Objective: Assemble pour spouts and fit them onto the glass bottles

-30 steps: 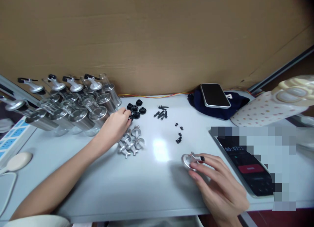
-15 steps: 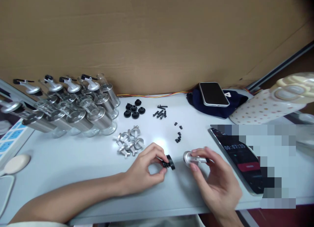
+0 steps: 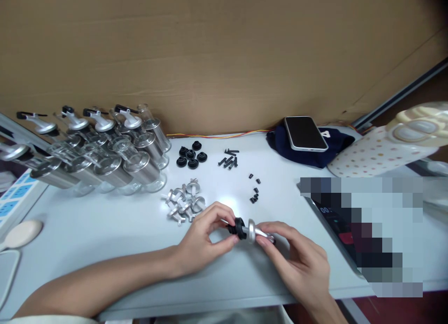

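Observation:
Between thumb and fingers, my left hand (image 3: 206, 237) pinches a black ribbed stopper (image 3: 239, 228), its wide rim facing right. My right hand (image 3: 297, 258) grips a silver pourer spout (image 3: 252, 231) by its narrow neck. The spout's stem points left and reaches into the stopper's opening; a gap still shows between the silver disc and the black rim. Left of them lies a pile of silver spouts (image 3: 185, 201). Behind it sit several black stoppers (image 3: 191, 154). Thin black levers (image 3: 229, 160) and small black caps (image 3: 255, 190) lie farther to the right.
Glass bottles with metal sleeves (image 3: 140, 167) crowd the left back, some topped with pourers. A phone (image 3: 305, 133) rests on a dark blue cloth (image 3: 280, 146) by the cardboard wall (image 3: 224, 58). Another phone (image 3: 336, 221), partly blurred, lies right. A polka-dot container (image 3: 371, 151) stands behind it.
My right hand has moved left and turned the spout, bringing its stem into the stopper's opening. My left hand stays almost in place, with the stopper slightly turned.

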